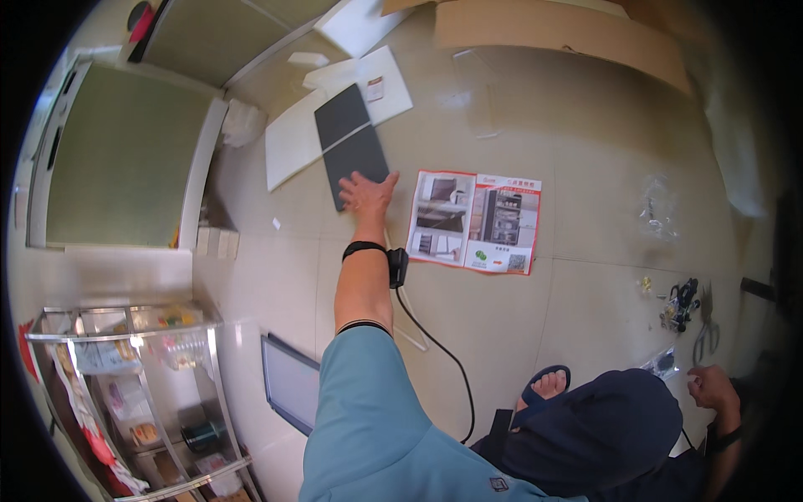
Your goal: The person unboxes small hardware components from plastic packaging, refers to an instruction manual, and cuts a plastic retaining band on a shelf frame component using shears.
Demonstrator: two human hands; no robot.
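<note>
Left hand (366,194) stretched out, fingers spread flat on dark panel (351,144) lying on floor (502,318). Right hand (713,386) low beside scissors (705,336), grip unclear. Leaflet (475,221) just right of panel.

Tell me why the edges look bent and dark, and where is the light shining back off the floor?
In the head view, the fisheye lens bows straight edges like the shelf rack and blackens the corners; soft glare whitens the tiled floor near the cardboard; the left hand on the dark panel looks sharp.
</note>
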